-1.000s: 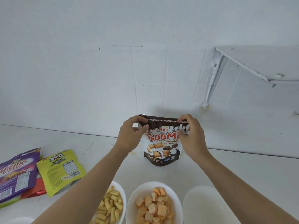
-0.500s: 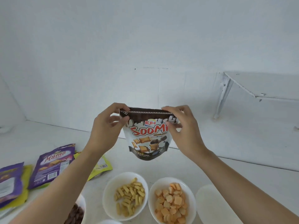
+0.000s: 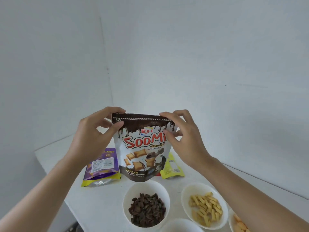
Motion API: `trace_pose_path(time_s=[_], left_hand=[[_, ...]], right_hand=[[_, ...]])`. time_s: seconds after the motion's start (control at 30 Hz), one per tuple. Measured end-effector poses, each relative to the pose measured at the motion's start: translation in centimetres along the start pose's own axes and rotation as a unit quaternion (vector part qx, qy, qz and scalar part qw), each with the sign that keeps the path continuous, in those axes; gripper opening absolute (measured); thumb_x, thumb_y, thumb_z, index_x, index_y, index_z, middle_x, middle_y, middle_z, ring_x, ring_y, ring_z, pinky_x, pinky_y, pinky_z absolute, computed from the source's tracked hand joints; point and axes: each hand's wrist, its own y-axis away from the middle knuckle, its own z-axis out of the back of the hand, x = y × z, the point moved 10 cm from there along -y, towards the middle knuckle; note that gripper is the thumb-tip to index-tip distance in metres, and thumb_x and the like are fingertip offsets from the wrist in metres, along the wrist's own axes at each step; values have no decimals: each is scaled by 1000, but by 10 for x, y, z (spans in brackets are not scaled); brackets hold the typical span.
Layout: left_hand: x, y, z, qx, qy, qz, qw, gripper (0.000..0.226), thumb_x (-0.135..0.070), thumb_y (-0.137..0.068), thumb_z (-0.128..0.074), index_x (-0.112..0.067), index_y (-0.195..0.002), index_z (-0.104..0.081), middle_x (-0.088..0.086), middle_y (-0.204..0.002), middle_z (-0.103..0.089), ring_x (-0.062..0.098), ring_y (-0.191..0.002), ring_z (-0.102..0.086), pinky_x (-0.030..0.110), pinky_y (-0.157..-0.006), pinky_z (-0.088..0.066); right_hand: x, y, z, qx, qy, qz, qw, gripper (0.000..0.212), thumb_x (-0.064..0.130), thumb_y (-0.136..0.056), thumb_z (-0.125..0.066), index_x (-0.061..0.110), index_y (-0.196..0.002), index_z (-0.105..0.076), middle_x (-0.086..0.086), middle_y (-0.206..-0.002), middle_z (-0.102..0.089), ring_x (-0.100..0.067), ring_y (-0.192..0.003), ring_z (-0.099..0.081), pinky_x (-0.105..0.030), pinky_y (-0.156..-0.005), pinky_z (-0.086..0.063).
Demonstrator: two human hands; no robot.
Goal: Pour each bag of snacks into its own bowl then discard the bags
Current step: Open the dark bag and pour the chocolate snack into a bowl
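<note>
Obs.: the Soomi bag (image 3: 142, 151) has come up nearer the camera over the last second and the view has swung left. The hold has not changed. Left hand (image 3: 93, 136) pinches the top corner at 10 o'clock of the bag, right hand (image 3: 185, 139) the corner at 2 o'clock. The fingers (image 3: 117, 126) are clenched on the dark seal strip. The bag hangs upright in the air, clear of the desk (image 3: 93, 203).

Reading: the top edge still looks closed (no gap visible along the strip), so this is probably the tear-open step and pouring has not begun.

Containers:
- Bowl at 6 o'clock of the bag (image 3: 133, 190): dark brown pieces.
- Bowl at 4 o'clock (image 3: 200, 185): yellow sticks.
- Bowl cut off at the lower right edge (image 3: 231, 220): orange pieces.
- Bowl at the bottom edge (image 3: 180, 223): only white rim shows, looks unfilled; likely the target.

Purple bag (image 3: 102, 164) at 8 o'clock and yellow bag (image 3: 173, 166) at 4 o'clock lie on the desk, not yet discarded.
</note>
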Motion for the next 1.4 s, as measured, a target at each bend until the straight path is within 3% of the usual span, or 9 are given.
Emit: trace_pose_path(time_s=[0.13,0.3,0.43,0.6,0.73,0.9,1.07,1.23,1.4], left_hand=[[39,9,46,-28,-10,30,999,27,-19,-93,-71,-43,-106,-69,-22,-89,-66,10,-76,-69,25,-64,-50],[96,30,80,-32,-34,91,995,21,-22,-94,-70,-40,-106,-70,-25,-84,-64,5,-74,-70,15,-61,-47],[138,51,75,-16,-44,137,989,21,-20,-94,-70,-39,-103,-70,-28,-78,-63,6,-71,-70,13,-56,-40],[181,75,47,30,-50,177,982,22,-15,-93,-71,-34,-103,-74,-21,-83,-70,5,-68,-70,8,-60,-45],[203,92,26,55,-41,202,977,26,-17,-93,-72,-40,-107,-74,-15,-93,-73,6,-72,-71,11,-58,-48],[209,92,27,43,-38,194,979,26,-19,-91,-75,-33,-112,-77,-13,-98,-67,2,-77,-71,13,-53,-48],[210,86,34,25,-20,175,984,18,-16,-85,-79,-25,-101,-82,-17,-97,-72,5,-81,-71,11,-58,-50],[210,86,42,-12,-10,164,986,15,-13,-80,-84,-22,-93,-84,-19,-89,-75,10,-78,-72,16,-63,-56],[201,87,27,20,-5,153,988,16,-9,-83,-81,-20,-94,-84,-14,-87,-76,5,-81,-70,8,-63,-48]], right_hand=[[16,-19,-57,20,-16,19,999,41,-2,-93,-64,19,-129,-62,0,-115,-45,3,-101,-60,-8,-72,-54],[20,-27,-130,48,-35,24,998,40,-1,-92,-67,19,-127,-63,1,-115,-46,11,-104,-56,-2,-70,-50],[1,-17,-173,72,-32,-2,997,40,0,-91,-67,25,-123,-64,4,-112,-48,-9,-94,-63,-18,-69,-57],[-33,8,-204,117,-10,-45,992,34,2,-89,-70,25,-115,-69,6,-107,-50,1,-78,-57,-7,-66,-45],[-50,26,-210,138,20,-58,989,35,7,-89,-73,29,-115,-70,12,-106,-48,-12,-71,-57,-17,-64,-52],[-51,25,-218,165,29,-58,984,30,14,-91,-70,25,-119,-68,12,-110,-44,5,-107,-49,-13,-75,-55],[-38,18,-215,136,119,-8,984,23,34,-87,-74,21,-106,-73,11,-106,-54,-10,-106,-52,-35,-96,-42],[-22,12,-220,130,145,26,981,22,29,-85,-77,16,-103,-74,8,-102,-61,-13,-102,-55,-37,-94,-45],[6,16,-253,212,85,84,970,30,19,-87,-72,21,-117,-72,7,-108,-65,-13,-103,-59,-37,-95,-46]])
